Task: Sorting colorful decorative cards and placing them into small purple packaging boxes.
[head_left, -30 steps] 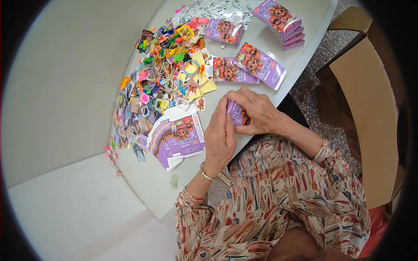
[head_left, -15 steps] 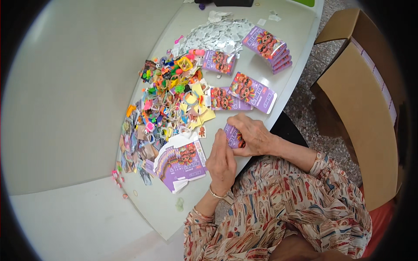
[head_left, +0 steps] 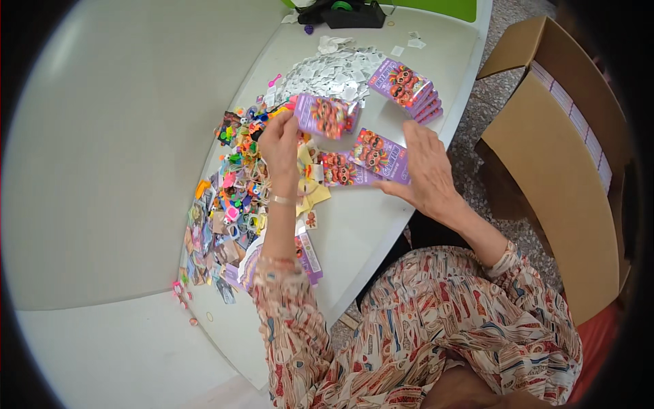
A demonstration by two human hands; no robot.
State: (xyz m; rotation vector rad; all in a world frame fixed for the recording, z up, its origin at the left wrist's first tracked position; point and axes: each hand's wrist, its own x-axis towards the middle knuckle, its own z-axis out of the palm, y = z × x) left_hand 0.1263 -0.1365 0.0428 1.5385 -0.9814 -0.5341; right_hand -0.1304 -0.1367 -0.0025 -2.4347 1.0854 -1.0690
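- Head view: the left hand (head_left: 281, 144) is raised over the white table (head_left: 381, 225) and closed on one end of a small purple packet (head_left: 325, 114), thumb and fingers pinching its left edge so the rest of the packet sticks out to the right, above the tabletop.
- The right hand (head_left: 424, 170) is flat and spread, fingers apart, palm down at the near table edge; its fingertips touch or just overlap the end of a loose purple packet (head_left: 377, 151) lying on the table. It grips nothing.
- The two hands are apart, with another flat packet (head_left: 338, 169) lying between them.
- A neat stack of purple packets (head_left: 406, 88) sits farther back toward the right edge of the table, beside a spread of small white slips (head_left: 334, 68).
- To the left of the left hand lies a long heap of small colourful toys (head_left: 231, 198) and cards; a purple card sheet (head_left: 308, 255) shows under the forearm.
- An open cardboard box (head_left: 558, 170) stands on the floor to the right of the table; a dark tape dispenser (head_left: 344, 12) sits at the far edge.
- Judging by its look, the held packet is light, thin and fairly stiff card or glossy film, likely a little slippery; a pinch across a short edge or both long edges should hold it without creasing.
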